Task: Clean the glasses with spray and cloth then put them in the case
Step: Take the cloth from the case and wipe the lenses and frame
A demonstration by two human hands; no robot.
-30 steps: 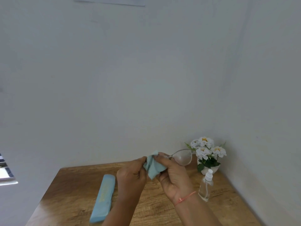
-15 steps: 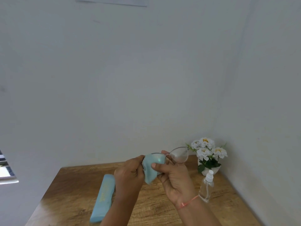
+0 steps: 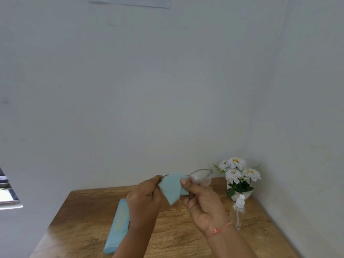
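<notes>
Wiping step in progress.
- Change: cloth (image 3: 172,187), bunched between hands a second ago, now spread flat over one lens of glasses (image 3: 202,176); other lens bare, pointing toward flowers (image 3: 238,172).
- Left hand (image 3: 145,196): grip clamped on cloth edge at frame end.
- Right hand (image 3: 202,203): grip clamped on glasses near bridge, thumb on cloth.
- Glasses held above surface (image 3: 186,229).
- Case (image 3: 119,222) closed and spray bottle (image 3: 237,213) upright, both on surface.
- Judgement: second lens probably pending; casing not begun.

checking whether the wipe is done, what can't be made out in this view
Head view only:
- One lens of the glasses: hidden by the cloth, pinched by the right hand.
- Near corner of the case: behind the left forearm.
- Spray bottle fill level: clear, too small to tell.
- Smudges on the bare lens: too small.
</notes>
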